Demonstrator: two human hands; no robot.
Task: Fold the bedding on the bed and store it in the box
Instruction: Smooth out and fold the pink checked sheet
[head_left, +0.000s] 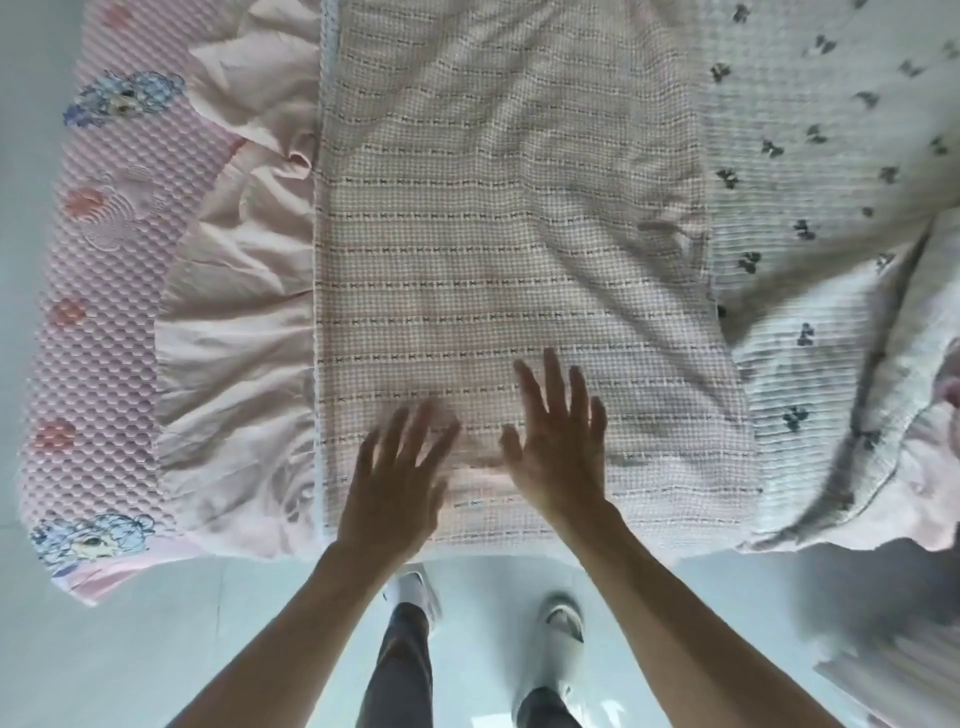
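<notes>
Both hands flat with fingers spread, left hand (392, 480) and right hand (558, 447) gripping nothing, over the near end of the checked blanket (509, 234) laid lengthwise mid-bed: looks like smoothing before a fold, next grab an edge; no box visible.

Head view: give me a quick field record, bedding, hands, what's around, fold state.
view: head camera, looking down at the bed edge
checked blanket: pink-and-white weave, spread flat in a long strip, some wrinkles
left hand: fingers spread, over the blanket's near end, blurred
right hand: fingers spread, over the blanket beside the left hand
grip: neither hand holds anything
pink ruffle: along the blanket's left edge
bow-print quilt: right of the blanket, rumpled
bubble-textured mat: far left
box: not in view
</notes>
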